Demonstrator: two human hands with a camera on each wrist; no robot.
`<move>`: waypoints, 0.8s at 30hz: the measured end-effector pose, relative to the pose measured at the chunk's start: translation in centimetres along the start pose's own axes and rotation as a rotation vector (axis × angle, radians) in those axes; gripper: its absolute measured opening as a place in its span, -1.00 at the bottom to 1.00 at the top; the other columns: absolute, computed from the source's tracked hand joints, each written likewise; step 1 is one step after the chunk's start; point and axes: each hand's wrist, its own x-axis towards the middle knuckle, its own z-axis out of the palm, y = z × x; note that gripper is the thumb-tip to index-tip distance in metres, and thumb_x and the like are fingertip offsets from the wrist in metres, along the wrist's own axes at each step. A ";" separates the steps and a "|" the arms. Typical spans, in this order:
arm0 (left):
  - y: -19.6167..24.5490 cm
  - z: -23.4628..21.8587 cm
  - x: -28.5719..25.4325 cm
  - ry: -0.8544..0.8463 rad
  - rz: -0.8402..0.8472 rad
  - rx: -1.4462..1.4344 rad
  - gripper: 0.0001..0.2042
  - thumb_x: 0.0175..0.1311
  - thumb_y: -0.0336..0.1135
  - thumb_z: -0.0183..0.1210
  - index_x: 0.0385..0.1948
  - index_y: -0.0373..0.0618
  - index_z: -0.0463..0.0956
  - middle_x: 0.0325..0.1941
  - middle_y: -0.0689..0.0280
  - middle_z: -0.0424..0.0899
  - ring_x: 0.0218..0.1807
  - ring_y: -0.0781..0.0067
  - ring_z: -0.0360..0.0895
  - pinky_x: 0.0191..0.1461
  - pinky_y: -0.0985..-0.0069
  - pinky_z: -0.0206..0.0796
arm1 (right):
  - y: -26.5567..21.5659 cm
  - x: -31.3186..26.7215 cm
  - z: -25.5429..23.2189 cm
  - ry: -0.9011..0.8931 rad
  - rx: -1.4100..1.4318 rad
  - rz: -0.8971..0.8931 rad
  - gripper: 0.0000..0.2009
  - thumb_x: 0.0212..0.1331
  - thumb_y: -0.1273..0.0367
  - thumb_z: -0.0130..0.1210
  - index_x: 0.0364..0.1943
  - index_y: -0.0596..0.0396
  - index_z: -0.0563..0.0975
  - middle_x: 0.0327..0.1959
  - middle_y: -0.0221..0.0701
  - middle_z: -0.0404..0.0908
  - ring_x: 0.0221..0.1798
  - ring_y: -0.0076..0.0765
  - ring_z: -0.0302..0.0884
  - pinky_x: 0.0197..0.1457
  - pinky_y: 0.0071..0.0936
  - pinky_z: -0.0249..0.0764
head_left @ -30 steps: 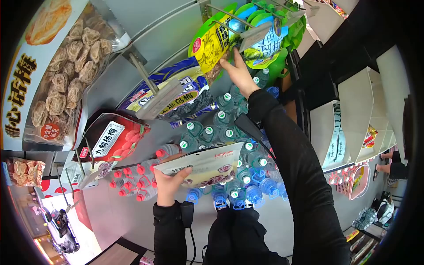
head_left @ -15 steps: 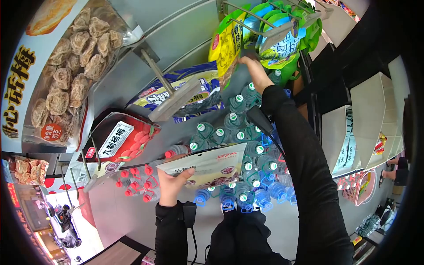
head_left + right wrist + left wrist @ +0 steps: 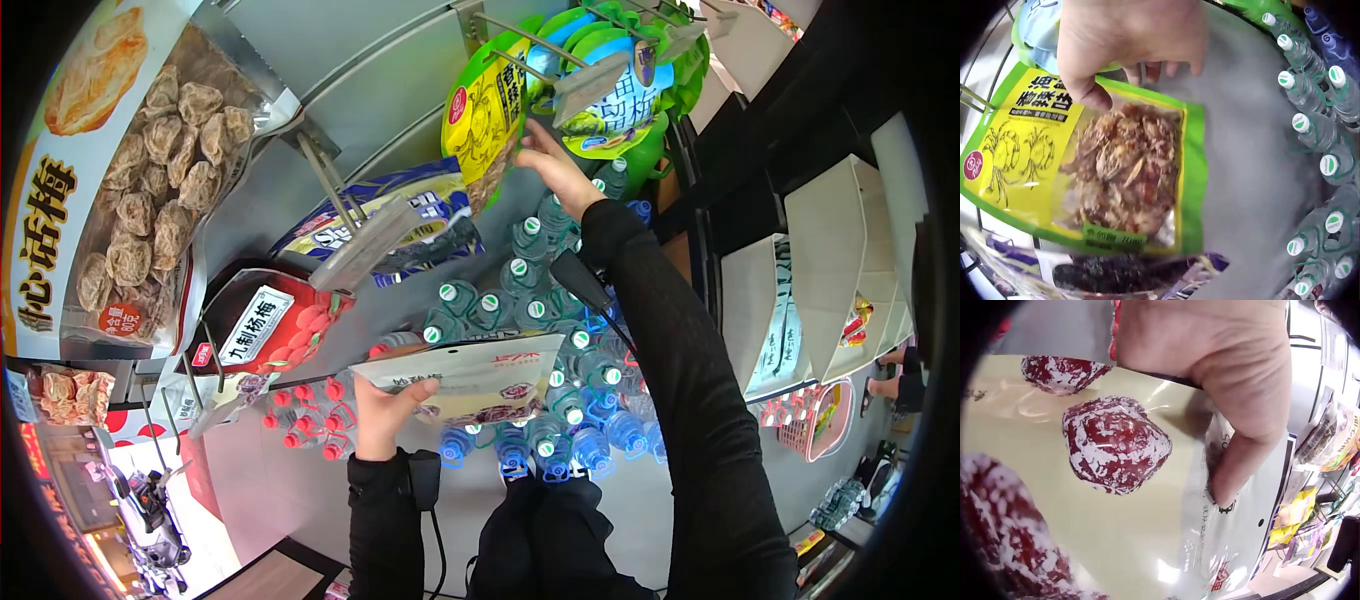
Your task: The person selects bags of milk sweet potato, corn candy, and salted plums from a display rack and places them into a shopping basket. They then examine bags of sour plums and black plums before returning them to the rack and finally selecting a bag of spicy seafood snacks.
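**A:** Head cam first. The left hand [image 3: 385, 415] at about 7 o'clock grips one cream snack pouch [image 3: 470, 378] by its near edge, thumb curled over the top. It's held flat above the bottled water [image 3: 560, 400], way too many bottles to count: green caps in the middle, blue at 6 o'clock, red at 8. The right hand [image 3: 555, 170] is up at 12 o'clock, pinching the yellow-green pouch [image 3: 483, 115] that hangs on a peg hook [image 3: 515, 62].

**B:** What else is on the wall?

**A:** One big clear bag of dried plums [image 3: 165, 190] at 10 o'clock, one red pouch [image 3: 270, 325] at 9, one blue pouch [image 3: 385, 225] between them, and a bunch of green-blue pouches [image 3: 620, 95] at 1.

**B:** Left wrist cam?

**A:** Thumb [image 3: 1241, 456] clamped on the cream pouch; two sugared red fruits printed whole on it, more cut off at the edges.

**B:** Right wrist?

**A:** Thumb and fingers [image 3: 1088, 90] pinch the yellow-green pouch near its top. Its clear window shows brown dried bits. Two crab drawings on the label. Green-capped bottles at 3 o'clock.
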 end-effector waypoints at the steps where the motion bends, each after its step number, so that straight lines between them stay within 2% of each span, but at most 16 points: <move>1: 0.0 0.2 0.1 -0.003 -0.002 0.000 -0.59 -0.27 -0.51 0.31 -0.26 -0.37 0.43 -0.36 0.26 0.54 -0.33 0.53 0.46 -0.25 0.60 0.31 | -0.1 -0.2 0.0 -0.002 0.007 0.007 -0.30 -0.14 0.23 0.02 0.17 0.20 0.10 0.07 -0.20 0.16 0.16 -0.28 0.06 0.16 -0.52 0.00; 2: 0.1 0.3 0.3 -0.009 0.010 -0.054 -0.58 -0.27 -0.51 0.31 -0.25 -0.37 0.42 -0.35 0.25 0.54 -0.32 0.52 0.46 -0.24 0.60 0.31 | -0.4 -0.3 0.1 0.018 0.041 -0.092 -0.49 -0.12 0.23 0.03 -0.03 0.20 0.30 -0.12 -0.31 0.31 -0.01 -0.41 0.17 0.04 -0.58 0.10; 3: 0.1 0.4 0.4 -0.015 0.022 -0.107 -0.57 -0.27 -0.52 0.30 -0.24 -0.38 0.42 -0.34 0.25 0.54 -0.31 0.52 0.46 -0.23 0.60 0.31 | -0.4 -0.6 -0.1 0.022 0.041 -0.091 -0.49 -0.12 0.23 0.03 -0.03 0.20 0.30 -0.12 -0.31 0.31 -0.01 -0.41 0.17 0.04 -0.58 0.10; 5: 0.2 0.4 0.4 -0.015 0.014 -0.113 -0.58 -0.27 -0.52 0.30 -0.24 -0.38 0.41 -0.34 0.25 0.53 -0.30 0.51 0.46 -0.23 0.60 0.31 | -0.5 -1.3 -0.6 -0.029 0.054 0.035 -0.66 -0.10 0.21 0.06 -0.27 0.14 0.38 -0.34 -0.46 0.35 -0.19 -0.56 0.22 -0.11 -0.65 0.13; 6: 0.3 0.4 0.4 -0.013 0.007 -0.120 -0.58 -0.27 -0.52 0.30 -0.25 -0.38 0.41 -0.33 0.25 0.53 -0.29 0.50 0.46 -0.22 0.59 0.31 | -0.6 -1.8 -0.4 -0.020 0.087 0.014 -0.71 -0.07 0.17 0.08 -0.41 0.08 0.37 -0.46 -0.57 0.30 -0.33 -0.66 0.18 -0.23 -0.69 0.10; 7: 0.4 0.5 0.4 -0.015 0.004 -0.124 -0.58 -0.27 -0.52 0.30 -0.25 -0.38 0.41 -0.33 0.25 0.53 -0.29 0.50 0.46 -0.22 0.59 0.31 | -1.4 -2.8 -0.5 -0.021 0.032 0.094 -0.68 -0.05 0.14 0.11 -0.39 0.08 0.36 -0.48 -0.58 0.26 -0.37 -0.65 0.16 -0.28 -0.67 0.11; 9: 1.0 0.6 0.3 -0.043 -0.039 -0.141 -0.57 -0.27 -0.51 0.31 -0.25 -0.36 0.41 -0.33 0.26 0.53 -0.29 0.51 0.46 -0.21 0.59 0.31 | -0.8 -3.7 -0.6 -0.044 0.138 0.181 -0.70 0.03 0.13 0.06 -0.33 0.02 0.33 -0.22 -0.55 0.37 -0.10 -0.63 0.25 -0.01 -0.63 0.15; 10: 1.1 0.6 0.2 -0.043 -0.037 -0.143 -0.57 -0.27 -0.51 0.31 -0.25 -0.36 0.41 -0.33 0.26 0.53 -0.29 0.51 0.46 -0.21 0.59 0.31 | -1.2 -4.6 -0.6 -0.067 0.282 0.171 -0.66 0.06 0.17 0.07 -0.19 0.06 0.32 -0.13 -0.51 0.36 -0.05 -0.59 0.26 0.03 -0.59 0.17; 11: 1.5 0.7 0.0 -0.041 -0.064 -0.133 -0.57 -0.27 -0.51 0.32 -0.25 -0.35 0.41 -0.33 0.27 0.53 -0.29 0.52 0.46 -0.22 0.60 0.31 | -1.2 -5.3 -0.3 -0.030 0.293 0.063 -0.65 0.10 0.24 0.04 -0.09 0.11 0.33 -0.12 -0.49 0.40 -0.06 -0.58 0.30 0.02 -0.55 0.23; 13: 1.4 0.9 -0.2 -0.039 -0.088 -0.124 -0.58 -0.27 -0.50 0.32 -0.25 -0.35 0.41 -0.33 0.28 0.54 -0.29 0.53 0.46 -0.22 0.60 0.31 | -1.8 -5.9 -0.7 -0.097 0.322 0.114 -0.65 0.12 0.26 0.02 -0.05 0.15 0.35 -0.16 -0.48 0.45 -0.13 -0.61 0.36 -0.02 -0.56 0.28; 14: 1.4 1.0 -0.2 -0.043 -0.095 -0.130 -0.57 -0.26 -0.50 0.32 -0.25 -0.34 0.41 -0.33 0.28 0.54 -0.30 0.55 0.46 -0.22 0.61 0.31 | -1.9 -6.2 -0.7 -0.043 0.337 0.135 -0.72 0.11 0.28 0.03 -0.15 0.14 0.44 -0.23 -0.50 0.50 -0.20 -0.63 0.40 -0.07 -0.58 0.32; 19: 1.6 1.0 -0.6 -0.069 -0.102 -0.124 -0.57 -0.26 -0.50 0.33 -0.24 -0.35 0.41 -0.35 0.28 0.55 -0.32 0.56 0.47 -0.23 0.61 0.33 | -3.2 -7.2 -1.4 -0.087 0.450 0.173 -0.77 0.08 0.33 0.07 -0.19 0.13 0.48 -0.25 -0.50 0.53 -0.23 -0.64 0.42 -0.12 -0.60 0.34; 24: 1.8 0.9 -0.6 -0.082 -0.114 -0.139 -0.60 -0.25 -0.49 0.33 -0.27 -0.36 0.44 -0.38 0.27 0.56 -0.34 0.56 0.47 -0.25 0.61 0.33 | -3.9 -7.9 -1.2 -0.024 0.384 0.042 -0.79 0.04 0.43 0.09 -0.21 0.14 0.48 -0.28 -0.47 0.55 -0.27 -0.67 0.44 -0.15 -0.62 0.36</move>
